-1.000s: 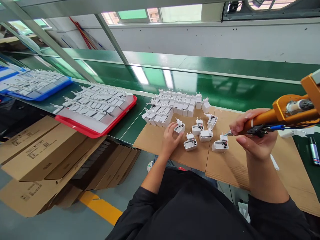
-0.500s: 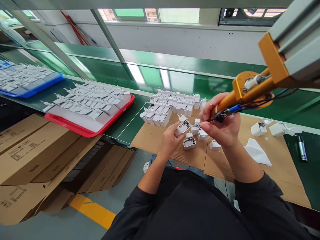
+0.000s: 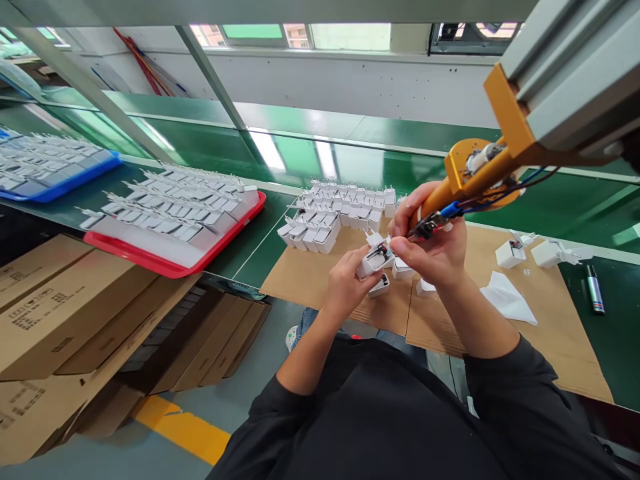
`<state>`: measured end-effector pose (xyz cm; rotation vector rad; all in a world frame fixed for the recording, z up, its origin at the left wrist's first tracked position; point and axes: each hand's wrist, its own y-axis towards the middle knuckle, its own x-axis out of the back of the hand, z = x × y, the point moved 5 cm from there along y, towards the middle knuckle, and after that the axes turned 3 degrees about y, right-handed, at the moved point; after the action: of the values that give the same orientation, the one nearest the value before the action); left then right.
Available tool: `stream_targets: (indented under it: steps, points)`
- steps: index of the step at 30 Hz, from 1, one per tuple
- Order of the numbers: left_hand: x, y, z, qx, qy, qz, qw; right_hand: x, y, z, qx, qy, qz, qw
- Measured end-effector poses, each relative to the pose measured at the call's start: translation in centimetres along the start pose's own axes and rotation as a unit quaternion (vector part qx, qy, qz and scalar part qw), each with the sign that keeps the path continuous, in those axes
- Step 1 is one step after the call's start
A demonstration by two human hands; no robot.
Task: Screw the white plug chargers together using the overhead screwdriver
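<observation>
Head view: what is closest to the hands?

A small white case (image 3: 367, 265), open and tilted, its lid (image 3: 374, 239) at the far edge with pins pointing up. Dark parts and wires show inside. It is in the left hand (image 3: 346, 283), above the cardboard (image 3: 300, 280).

How is the grip on each side?

Left: thumb and fingers closed around the case walls. Right: the right hand (image 3: 435, 248) is wrapped around an orange tool (image 3: 440, 200), by the case's opening. Fingers hide the tip, so I cannot tell whether it touches.

How would the case handle?

Light and stiff, I'd judge, perhaps a little slick. The wires look fragile, so the outer walls are the place to hold, away from the lid and opening.

And around it?

Other open cases (image 3: 402, 269) sit just beside, partly hidden by the hands. Behind stand packed rows of cases (image 3: 350, 210). Toward the right lie a white cloth or paper (image 3: 507, 298), two more cases (image 3: 510, 253) and a marker (image 3: 595, 291) on the green table (image 3: 620, 333). Well to the left, a red tray (image 3: 173, 270) and a blue tray (image 3: 80, 183) carry more white pieces.
</observation>
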<state>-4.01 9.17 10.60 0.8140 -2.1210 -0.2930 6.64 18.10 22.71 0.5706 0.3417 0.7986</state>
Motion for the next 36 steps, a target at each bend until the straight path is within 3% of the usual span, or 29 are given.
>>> stream_targets:
  steps: [6, 18, 36]
  points:
    - [0.01, -0.15, -0.24, -0.002, 0.007, 0.002, 1.0, 0.04, 0.1, -0.08, -0.025, -0.008, 0.0, 1.0]
    - [0.24, -0.14, -0.58, -0.015, -0.011, -0.02, 1.0, 0.12, 0.0, 0.05, 0.03, 0.016, 0.011, 0.999]
    - [-0.25, -0.27, -0.35, 0.038, -0.051, 0.011, 0.998, -0.18, 0.28, 0.72, 0.038, 0.025, 0.008, 0.999]
